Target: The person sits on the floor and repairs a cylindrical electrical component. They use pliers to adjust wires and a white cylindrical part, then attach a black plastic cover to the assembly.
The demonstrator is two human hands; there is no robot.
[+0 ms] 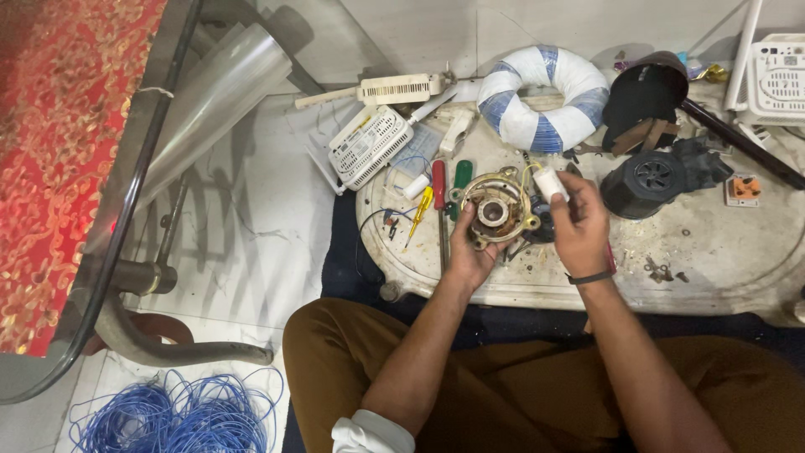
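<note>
Blue-and-white wrapped ring [543,98], white vented casing [369,147], red-handled screwdriver [438,186], blue wire coil [180,415]

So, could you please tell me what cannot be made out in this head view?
- Back of the round metal motor housing: hidden by the left hand.
- White cylinder: lower end covered by the right hand.
- Blue wire coil: cut off by the bottom edge.
- Small screws: too small to tell apart.

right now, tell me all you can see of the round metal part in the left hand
The round metal part is a brass-coloured, grimy motor end cover with a central bearing hole, a ribbed ring and lugs at its rim. The left hand holds it from below, face up, above the white slab. Yellow wires run from it to a small white cylinder pinched in the right hand.
</note>
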